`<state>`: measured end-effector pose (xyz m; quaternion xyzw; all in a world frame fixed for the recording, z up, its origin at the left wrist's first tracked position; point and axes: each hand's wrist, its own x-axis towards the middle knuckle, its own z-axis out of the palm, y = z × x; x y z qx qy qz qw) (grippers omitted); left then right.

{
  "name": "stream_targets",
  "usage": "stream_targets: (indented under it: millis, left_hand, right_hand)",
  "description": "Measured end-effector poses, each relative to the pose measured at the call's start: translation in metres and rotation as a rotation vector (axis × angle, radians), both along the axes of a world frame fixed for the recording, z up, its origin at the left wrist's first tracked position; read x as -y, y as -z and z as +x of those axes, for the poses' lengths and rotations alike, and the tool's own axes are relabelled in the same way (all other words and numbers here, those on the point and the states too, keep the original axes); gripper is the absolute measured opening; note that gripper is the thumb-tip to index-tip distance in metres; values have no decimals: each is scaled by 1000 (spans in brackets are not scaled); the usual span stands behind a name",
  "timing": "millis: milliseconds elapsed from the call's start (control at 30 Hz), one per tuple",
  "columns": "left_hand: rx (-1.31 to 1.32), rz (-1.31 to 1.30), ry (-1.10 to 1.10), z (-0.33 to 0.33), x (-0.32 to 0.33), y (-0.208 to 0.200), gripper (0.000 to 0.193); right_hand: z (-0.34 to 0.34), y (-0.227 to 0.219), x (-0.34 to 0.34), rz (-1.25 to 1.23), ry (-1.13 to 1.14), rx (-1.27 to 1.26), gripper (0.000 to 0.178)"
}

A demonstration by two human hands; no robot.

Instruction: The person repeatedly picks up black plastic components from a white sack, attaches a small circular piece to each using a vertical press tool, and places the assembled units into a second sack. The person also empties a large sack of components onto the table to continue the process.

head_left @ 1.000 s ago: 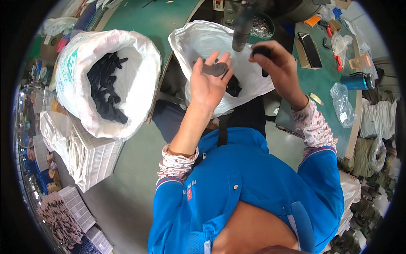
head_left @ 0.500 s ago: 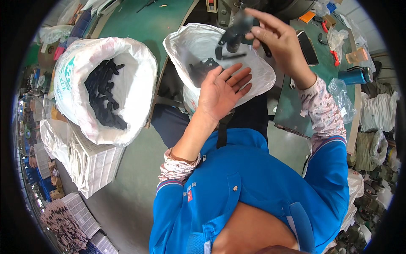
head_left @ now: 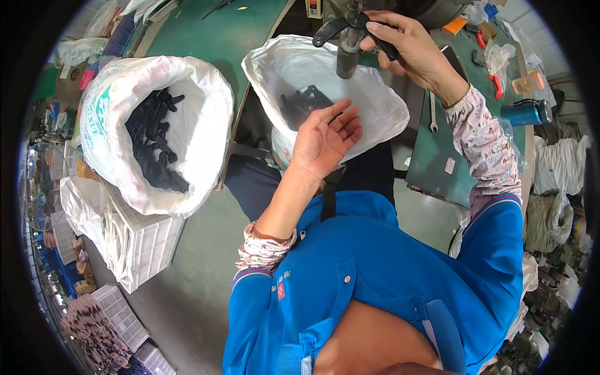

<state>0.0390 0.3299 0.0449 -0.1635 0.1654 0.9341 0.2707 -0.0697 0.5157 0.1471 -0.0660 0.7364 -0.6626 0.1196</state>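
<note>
A black curved part with a rounded end (head_left: 331, 31) is gripped in my right hand (head_left: 409, 50). It lies against an upright grey metal cylinder (head_left: 348, 53) of a machine, above the mouth of a white bag (head_left: 375, 115). My left hand (head_left: 325, 137) hovers over the bag's near rim, palm up, fingers loosely curled and apart. A dark sliver shows by its fingers; whether it is held or lies behind, I cannot tell. More black parts (head_left: 306, 103) lie inside this bag.
Left of me, another white bag (head_left: 203, 131) holds several black parts (head_left: 153, 140), above a white crate (head_left: 150, 250). The green bench (head_left: 440, 169) at right bears a wrench (head_left: 433, 112), a blue bottle (head_left: 525, 112) and a red-handled tool (head_left: 495, 86).
The black part in my right hand has moved up against the metal cylinder. A loose dark piece above my left hand no longer shows there. My left fingers have curled inward.
</note>
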Motion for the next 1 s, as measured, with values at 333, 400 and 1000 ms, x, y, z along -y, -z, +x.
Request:
stream_targets:
  millis: [333,400,1000]
  left_hand:
    - [-1,-4,-15,-1,1,3,37]
    - [-28,-7,-25,-3,3,3,36]
    - [-644,-713,309,30,54,1,28]
  right_hand:
    - [9,-4,2,-71,-26,48,29]
    - [2,-4,-4,-120,-44,41,28]
    - [100,44,5,245,-621,395,22]
